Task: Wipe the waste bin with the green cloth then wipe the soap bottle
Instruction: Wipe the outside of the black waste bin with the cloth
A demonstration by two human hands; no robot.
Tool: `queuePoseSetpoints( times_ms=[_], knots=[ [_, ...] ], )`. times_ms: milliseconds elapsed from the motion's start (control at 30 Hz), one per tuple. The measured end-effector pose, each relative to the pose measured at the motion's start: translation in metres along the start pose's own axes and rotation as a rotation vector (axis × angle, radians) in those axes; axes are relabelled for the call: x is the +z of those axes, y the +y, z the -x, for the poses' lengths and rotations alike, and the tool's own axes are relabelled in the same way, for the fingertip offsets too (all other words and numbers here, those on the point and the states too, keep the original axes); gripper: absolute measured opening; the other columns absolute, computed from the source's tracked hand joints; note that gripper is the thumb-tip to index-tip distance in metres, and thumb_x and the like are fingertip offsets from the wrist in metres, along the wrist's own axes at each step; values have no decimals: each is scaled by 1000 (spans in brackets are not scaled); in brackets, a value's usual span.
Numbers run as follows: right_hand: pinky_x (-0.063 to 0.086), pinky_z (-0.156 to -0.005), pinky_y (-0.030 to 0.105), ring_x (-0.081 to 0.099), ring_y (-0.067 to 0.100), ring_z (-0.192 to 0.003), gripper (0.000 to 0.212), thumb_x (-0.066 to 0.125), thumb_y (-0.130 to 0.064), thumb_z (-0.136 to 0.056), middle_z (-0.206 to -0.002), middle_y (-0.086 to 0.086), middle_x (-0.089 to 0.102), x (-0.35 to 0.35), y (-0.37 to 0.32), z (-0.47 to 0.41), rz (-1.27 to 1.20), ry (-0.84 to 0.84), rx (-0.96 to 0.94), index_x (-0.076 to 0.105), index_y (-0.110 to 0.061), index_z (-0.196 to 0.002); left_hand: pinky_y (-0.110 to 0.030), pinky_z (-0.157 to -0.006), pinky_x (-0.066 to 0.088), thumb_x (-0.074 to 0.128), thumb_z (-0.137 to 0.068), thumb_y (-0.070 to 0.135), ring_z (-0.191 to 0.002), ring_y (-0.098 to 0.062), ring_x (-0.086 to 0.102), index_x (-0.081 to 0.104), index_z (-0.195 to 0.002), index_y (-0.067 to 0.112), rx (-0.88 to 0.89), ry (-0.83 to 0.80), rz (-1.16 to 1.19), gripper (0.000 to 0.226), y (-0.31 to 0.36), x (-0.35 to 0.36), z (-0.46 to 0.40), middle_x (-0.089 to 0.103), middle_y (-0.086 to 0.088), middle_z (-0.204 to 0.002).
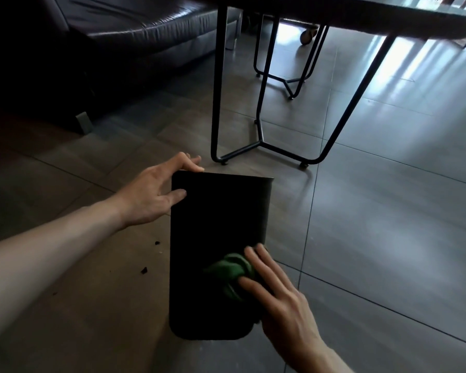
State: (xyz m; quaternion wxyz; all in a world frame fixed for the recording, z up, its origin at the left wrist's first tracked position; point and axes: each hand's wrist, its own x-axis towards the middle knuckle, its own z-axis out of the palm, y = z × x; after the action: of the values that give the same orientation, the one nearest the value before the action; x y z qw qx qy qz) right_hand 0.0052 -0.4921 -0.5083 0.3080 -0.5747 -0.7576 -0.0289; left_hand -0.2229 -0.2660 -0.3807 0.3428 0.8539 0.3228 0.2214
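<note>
Left hand (152,196) grips the black waste bin (215,211) at its far edge, fingers curled over. Right hand (277,294), fingers nearly straight, presses the green cloth (230,273) onto the bin, lower centre.

**One Camera, Worn on the Head**

There was only one view. The camera sat on the person's head and looked forward and down at the floor (374,238). It was close to both hands, which reached out from the bottom edge. It was low enough to see under the table (361,17). The wide lens bent the edges.
</note>
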Motion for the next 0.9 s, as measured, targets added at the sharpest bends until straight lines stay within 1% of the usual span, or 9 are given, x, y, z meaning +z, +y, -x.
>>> queuePoseSetpoints(
  times_ms=[67,100,167,300,433,567,700,800,900],
  knots=[
    [50,-110,37,51,30,-143,45,75,9,-85,-156,8,50,-2,6,13,-108,134,289,71,-18,-121,-28,-118,29,63,-92,-2,-141,6,37,54,-119,30,-4,3,4,43,-1,-1,0,50,16,-148],
    [49,-111,35,57,32,-137,62,73,22,-75,-151,9,56,-6,12,8,-170,215,469,71,-17,-123,-28,-117,28,63,-92,-2,-141,8,37,54,-118,32,-8,2,4,43,-1,0,1,51,17,-147],
    [47,-112,39,60,32,-131,69,63,25,-75,-143,10,62,-22,22,-20,-264,345,679,68,-16,-131,-27,-117,28,63,-91,-2,-140,10,36,54,-116,34,-10,-7,8,45,-1,0,0,51,17,-146],
    [48,-114,43,56,22,-136,62,63,17,-85,-147,6,57,-45,16,-78,-387,406,540,63,-16,-138,-26,-113,29,66,-91,3,-138,16,34,56,-112,38,-27,-29,64,42,1,1,-1,52,12,-146],
    [44,-116,31,52,12,-138,64,63,18,-84,-145,2,56,-23,-11,-82,-460,351,492,62,-15,-139,-31,-113,33,68,-87,41,-137,15,37,56,-105,38,-45,51,57,22,8,8,-2,59,13,-133],
    [48,-107,21,57,5,-130,62,64,12,-90,-139,-7,59,-5,-18,-59,-503,404,606,58,-22,-141,-37,-115,36,68,-81,52,-142,2,39,54,-105,36,-50,97,-4,32,12,12,-1,57,4,-141],
    [55,-78,32,68,13,-90,43,60,0,-97,-103,-3,72,-1,-12,-43,-694,313,896,64,-31,-126,-46,-116,37,71,-80,49,-144,-3,38,53,-107,37,-55,92,-39,34,10,11,0,55,1,-144],
    [54,-69,38,67,23,-79,37,58,-1,-98,-96,10,73,-12,-1,-46,-849,301,1106,71,-32,-113,-48,-112,42,71,-82,56,-138,-10,48,52,-109,40,-25,80,-69,37,9,10,0,60,9,-135],
    [52,-65,39,63,22,-73,30,59,-2,-99,-93,17,70,-34,8,-67,-836,439,1044,70,-27,-112,-50,-106,47,68,-83,58,-128,-17,58,52,-116,45,6,62,-94,39,6,6,0,62,14,-125]
  ],
)
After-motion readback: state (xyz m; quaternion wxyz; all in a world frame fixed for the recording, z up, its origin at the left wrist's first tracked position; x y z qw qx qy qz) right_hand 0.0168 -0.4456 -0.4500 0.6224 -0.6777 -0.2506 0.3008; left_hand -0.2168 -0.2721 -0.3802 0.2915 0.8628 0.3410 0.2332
